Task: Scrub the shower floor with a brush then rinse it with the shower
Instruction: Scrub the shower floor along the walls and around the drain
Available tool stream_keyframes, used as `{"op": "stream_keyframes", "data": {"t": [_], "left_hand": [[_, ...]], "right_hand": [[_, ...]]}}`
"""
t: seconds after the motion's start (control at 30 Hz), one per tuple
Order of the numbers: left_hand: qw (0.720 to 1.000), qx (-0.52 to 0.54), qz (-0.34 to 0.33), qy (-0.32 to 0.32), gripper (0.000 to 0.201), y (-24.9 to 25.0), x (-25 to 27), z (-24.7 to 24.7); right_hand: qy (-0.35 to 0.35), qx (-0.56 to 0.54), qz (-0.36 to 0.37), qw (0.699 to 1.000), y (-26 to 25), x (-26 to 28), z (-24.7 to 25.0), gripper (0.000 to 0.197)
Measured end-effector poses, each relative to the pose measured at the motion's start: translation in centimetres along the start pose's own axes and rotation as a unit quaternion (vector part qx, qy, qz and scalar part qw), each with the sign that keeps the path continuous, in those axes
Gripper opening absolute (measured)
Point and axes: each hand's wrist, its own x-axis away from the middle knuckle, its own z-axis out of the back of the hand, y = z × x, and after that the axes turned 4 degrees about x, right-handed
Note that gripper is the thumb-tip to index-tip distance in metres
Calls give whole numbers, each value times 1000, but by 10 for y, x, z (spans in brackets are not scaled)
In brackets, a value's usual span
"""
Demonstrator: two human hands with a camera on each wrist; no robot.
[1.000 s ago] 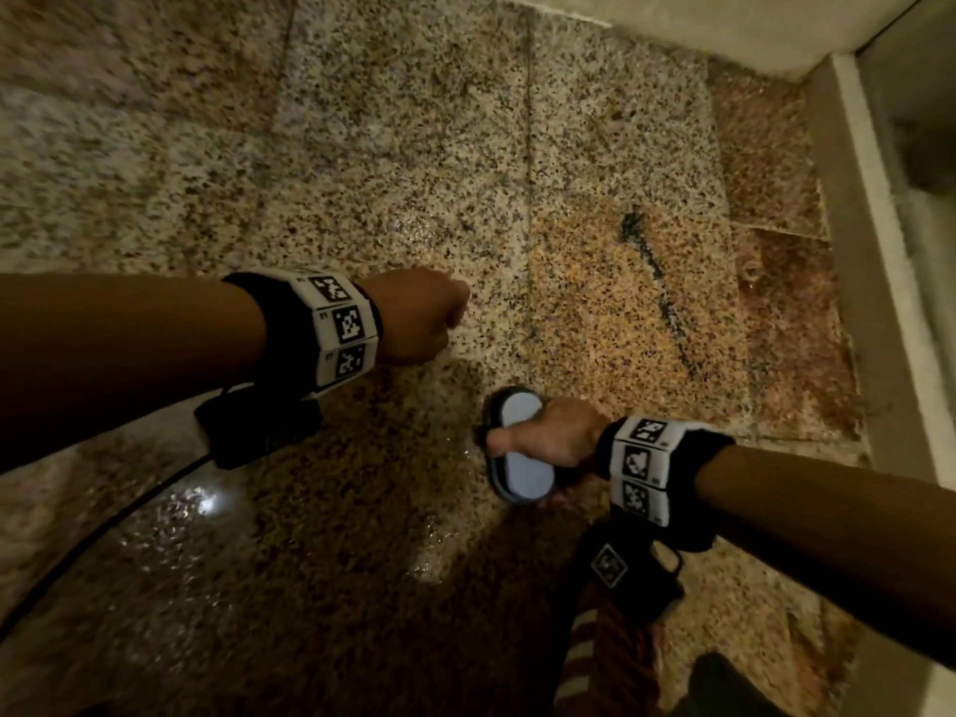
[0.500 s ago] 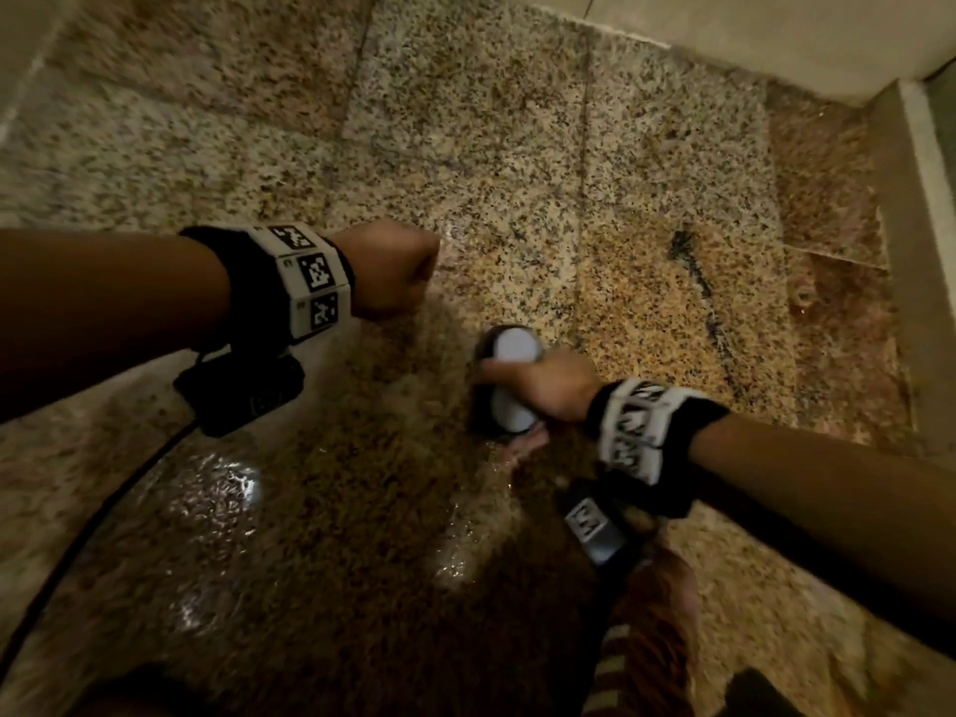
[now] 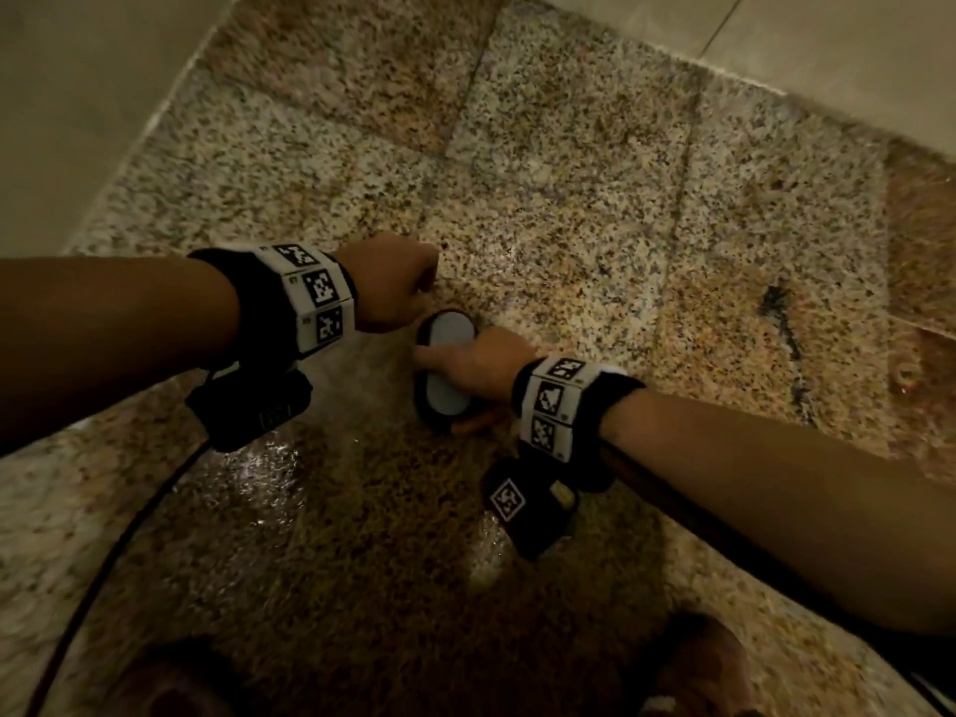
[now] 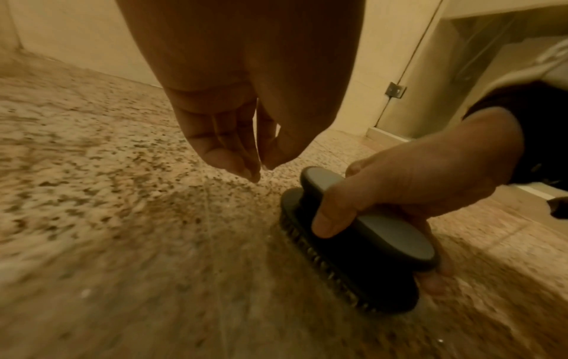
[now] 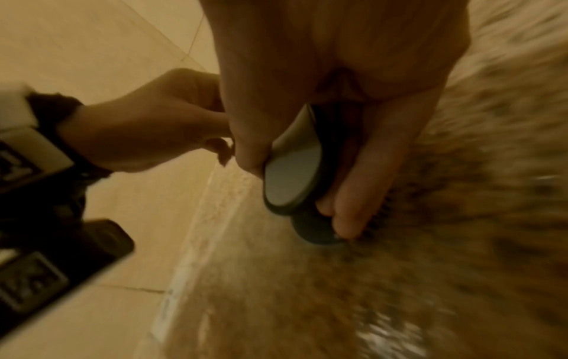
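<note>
Brush [image 3: 445, 370] pressed bristles-down on the shower floor [image 3: 569, 209] in the right hand's [image 3: 481, 362] grip; left hand [image 3: 388, 282] hovers loosely curled, empty.

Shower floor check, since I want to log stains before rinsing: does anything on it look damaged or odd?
Yes. A dark, crooked streak runs across an orange-tinted tile of the shower floor, right of the brush that the right hand grips. Whether it is a crack or grime cannot be told. The tiles beyond it look rust-brown.

Brush [image 5: 292, 184] bristles mostly hidden, blurred
</note>
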Motion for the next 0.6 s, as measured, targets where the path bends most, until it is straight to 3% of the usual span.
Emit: {"op": "stream_keyframes", "data": {"t": [0.1, 0.2, 0.33, 0.47, 0.6], "left_hand": [[1000, 3, 3, -3, 18, -2, 1, 3], [1000, -2, 11, -19, 14, -3, 3, 7], [1000, -3, 10, -21, 20, -4, 6, 8], [1000, -9, 13, -19, 20, -4, 9, 7], [1000, 2, 12, 3, 18, -3, 14, 10]], "right_hand": [[26, -23, 2, 999, 8, 9, 22, 61], [74, 38, -10, 996, 48, 14, 50, 67], [34, 37, -72, 996, 75, 24, 41, 61], [82, 137, -6, 987, 36, 12, -10, 83], [-18, 46, 37, 998, -15, 10, -41, 69]]}}
